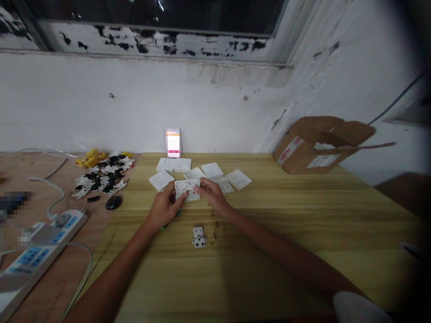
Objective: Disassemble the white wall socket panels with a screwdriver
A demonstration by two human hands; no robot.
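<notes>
Above the wooden table, my left hand grips the left side of a white wall socket, its thumb over the lower edge. The socket's open back, with its inner parts, faces me. My right hand is closed on the right side of the same socket, fingertips at its upper corner and inner parts. A green and dark object, mostly hidden, lies under my left hand. Nearer to me, a small white socket insert with black slots lies on the table. Small brass-coloured bits are scattered beside it.
Several white socket panels lie behind my hands. A lit phone leans on the wall. At right stands an open cardboard box. Leftward are a black mouse, a pile of black and white parts, yellow pieces and a corded power strip.
</notes>
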